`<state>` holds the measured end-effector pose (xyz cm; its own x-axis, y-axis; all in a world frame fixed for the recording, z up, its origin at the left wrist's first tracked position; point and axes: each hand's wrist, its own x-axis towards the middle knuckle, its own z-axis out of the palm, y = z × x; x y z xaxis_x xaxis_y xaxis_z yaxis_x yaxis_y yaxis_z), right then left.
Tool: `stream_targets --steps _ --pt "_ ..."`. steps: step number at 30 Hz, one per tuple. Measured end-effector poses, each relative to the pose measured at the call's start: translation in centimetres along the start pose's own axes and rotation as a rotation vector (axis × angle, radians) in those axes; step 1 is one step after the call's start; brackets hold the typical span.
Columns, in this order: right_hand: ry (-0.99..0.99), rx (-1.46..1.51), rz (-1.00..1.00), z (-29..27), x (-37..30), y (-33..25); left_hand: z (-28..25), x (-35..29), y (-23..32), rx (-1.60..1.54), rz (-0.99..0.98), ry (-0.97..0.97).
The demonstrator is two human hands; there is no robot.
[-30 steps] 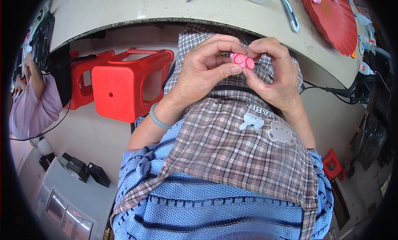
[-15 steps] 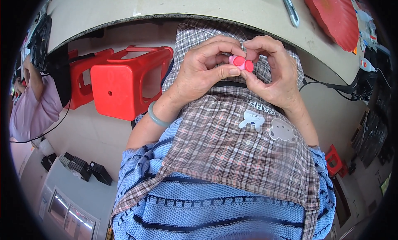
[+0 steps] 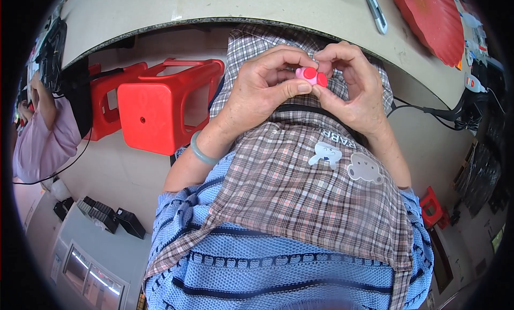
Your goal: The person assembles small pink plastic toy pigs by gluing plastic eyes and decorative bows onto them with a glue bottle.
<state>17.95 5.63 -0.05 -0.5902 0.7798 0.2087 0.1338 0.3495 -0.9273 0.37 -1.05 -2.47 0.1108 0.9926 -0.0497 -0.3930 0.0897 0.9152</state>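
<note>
A small pink toy figurine [image 3: 301, 74] with two round red parts is held in front of my apron, just off the table edge. My left hand [image 3: 262, 85] pinches its left side between thumb and fingers. At its right end, my right hand [image 3: 356, 88] is curled, with the thumb and fingertips closed about the red part. The fingers partly hide the figurine.
Beyond my hands is the curved table [image 3: 214, 5], bearing a utility knife [image 3: 375, 11] and a scalloped red dish [image 3: 436, 29] with pink pieces. Red stools [image 3: 147, 117] stand to the left. A person in a pink top [image 3: 48, 141] is at far left.
The figurine has turned slightly between my fingers and sits a little higher. My right hand's fingers have shifted a little upward; my left hand stays nearly in place.
</note>
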Motion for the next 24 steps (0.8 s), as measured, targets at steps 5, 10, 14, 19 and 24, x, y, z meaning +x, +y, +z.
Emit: stream_targets --steps 5,10,14,19,24 --pt "-0.078 0.036 -0.012 -0.5 0.2 0.5 0.7 -0.1 0.7 0.008 -0.063 0.133" --pt "-0.088 0.112 -0.016 -0.6 -0.2 1.3 1.0 -0.4 1.2 0.080 -0.162 0.167" --pt "-0.159 0.183 0.047 -1.1 -0.5 1.3 1.2 -0.5 1.2 0.104 -0.140 0.189" --pt "-0.162 0.190 0.059 -0.9 -0.6 1.5 1.2 -0.6 1.6 0.129 -0.185 0.204" --pt "-0.154 0.186 0.078 -0.8 -0.5 1.3 1.3 -0.3 1.3 0.054 -0.108 0.192"
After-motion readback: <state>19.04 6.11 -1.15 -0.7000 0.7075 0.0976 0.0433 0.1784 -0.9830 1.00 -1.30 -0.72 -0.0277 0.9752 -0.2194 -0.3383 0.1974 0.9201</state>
